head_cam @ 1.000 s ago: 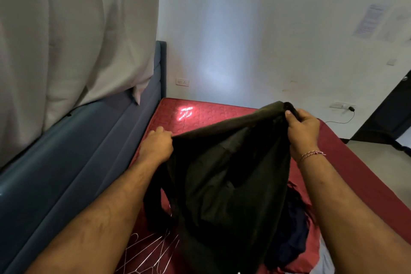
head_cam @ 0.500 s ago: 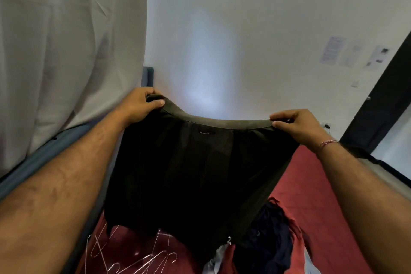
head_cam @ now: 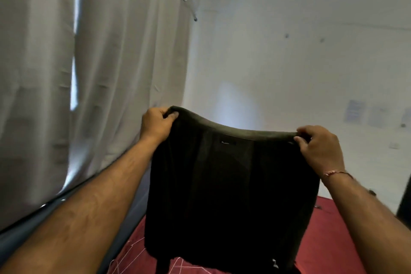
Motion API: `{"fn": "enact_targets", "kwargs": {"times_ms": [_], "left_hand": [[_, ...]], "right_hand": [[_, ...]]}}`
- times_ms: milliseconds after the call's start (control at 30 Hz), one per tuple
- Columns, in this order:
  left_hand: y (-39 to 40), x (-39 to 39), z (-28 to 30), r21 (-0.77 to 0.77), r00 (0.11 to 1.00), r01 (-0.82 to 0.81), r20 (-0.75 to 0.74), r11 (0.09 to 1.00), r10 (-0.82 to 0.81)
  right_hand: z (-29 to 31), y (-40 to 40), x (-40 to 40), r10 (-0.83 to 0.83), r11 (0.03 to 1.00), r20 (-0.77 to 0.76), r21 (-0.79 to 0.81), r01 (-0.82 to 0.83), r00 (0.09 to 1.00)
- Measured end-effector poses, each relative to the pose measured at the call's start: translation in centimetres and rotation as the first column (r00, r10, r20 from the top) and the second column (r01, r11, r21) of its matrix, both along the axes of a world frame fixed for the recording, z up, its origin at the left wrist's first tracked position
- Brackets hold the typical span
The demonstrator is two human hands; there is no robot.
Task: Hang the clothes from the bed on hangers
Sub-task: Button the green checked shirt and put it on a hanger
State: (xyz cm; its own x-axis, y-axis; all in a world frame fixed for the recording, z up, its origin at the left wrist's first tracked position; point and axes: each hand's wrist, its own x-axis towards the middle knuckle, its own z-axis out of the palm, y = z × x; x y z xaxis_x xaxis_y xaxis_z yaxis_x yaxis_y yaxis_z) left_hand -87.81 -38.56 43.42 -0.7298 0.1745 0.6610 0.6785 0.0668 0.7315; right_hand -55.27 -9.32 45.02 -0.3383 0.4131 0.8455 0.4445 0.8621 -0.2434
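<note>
Nearest the camera, both forearms extend forward and upward, the right wrist carrying a thin red thread bracelet (head_cam: 335,172). Between them a dark garment (head_cam: 229,196) hangs in the air above the red bed (head_cam: 333,242), its top edge running left to right and its body falling straight down. White wire hangers (head_cam: 178,263) lie on the bed just below the garment's lower edge, partly covered by it, so the garment sits directly above them and slightly toward the left hand's side. The left hand (head_cam: 156,123) grips the left end of the top edge with fingers (head_cam: 171,114) curled over the fabric. The right hand (head_cam: 320,148) pinches the right end, thumb pressed against the folded edge. Both hands stand about equally near the hangers below. Further back, a grey curtain (head_cam: 100,73) hangs on the left and a white wall (head_cam: 289,51) closes the view.
</note>
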Motion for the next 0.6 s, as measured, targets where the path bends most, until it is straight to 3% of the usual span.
{"fn": "enact_targets", "kwargs": {"times_ms": [300,467,600], "left_hand": [[-6.5,8.7,1.1,-0.054,0.999,0.041,0.004,0.998,-0.041],[-6.5,8.3,0.5,-0.226,0.997,-0.083,-0.018,0.971,0.081],[-4.6,5.4,-3.7,-0.403,0.992,-0.085,0.049,0.911,0.115]], "right_hand": [[-0.7,-5.8,9.2,0.095,0.995,-0.072,0.022,-0.093,0.993],[-1.2,-8.0,10.1,0.142,0.970,-0.232,-0.163,-0.182,0.962],[-5.0,-7.4,8.3,0.071,0.956,-0.084,-0.278,-0.092,0.994]]}}
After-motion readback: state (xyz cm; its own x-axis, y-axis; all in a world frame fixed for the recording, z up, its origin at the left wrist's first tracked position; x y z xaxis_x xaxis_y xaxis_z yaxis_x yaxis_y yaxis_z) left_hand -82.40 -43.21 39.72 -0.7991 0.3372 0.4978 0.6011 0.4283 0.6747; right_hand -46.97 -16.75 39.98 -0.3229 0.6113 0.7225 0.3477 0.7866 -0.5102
